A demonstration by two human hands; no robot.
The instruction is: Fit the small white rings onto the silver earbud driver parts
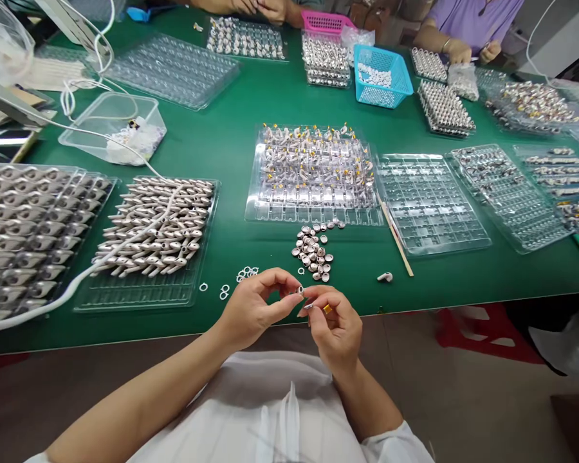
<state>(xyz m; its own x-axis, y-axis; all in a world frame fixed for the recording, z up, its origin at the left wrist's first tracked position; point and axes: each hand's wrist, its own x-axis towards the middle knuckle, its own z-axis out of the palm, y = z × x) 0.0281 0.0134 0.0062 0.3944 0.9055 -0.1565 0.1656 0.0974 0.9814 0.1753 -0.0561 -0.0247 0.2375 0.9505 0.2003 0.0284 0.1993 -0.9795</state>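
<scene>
My left hand (253,308) is closed in a pinch on a small round metallic cap (300,290) at the table's front edge. Close beside it, my right hand (336,325) grips a small earbud part, mostly hidden by the fingers, with a yellow tab (327,309) showing. The right index fingertip reaches to the cap. Just beyond the hands lies a pile of round metallic caps (313,249). Several thin white rings (246,274) are scattered left of the pile. A single earbud part (385,277) rests to the right.
A clear tray of yellow-tabbed earbud parts (316,161) stands ahead. Stacked metallic shells (157,225) lie left, crossed by a white cable (101,269). A wooden stick (396,239) lies beside a clear tray (434,202). Co-workers' hands (456,51) are across the table, near a blue basket (383,96).
</scene>
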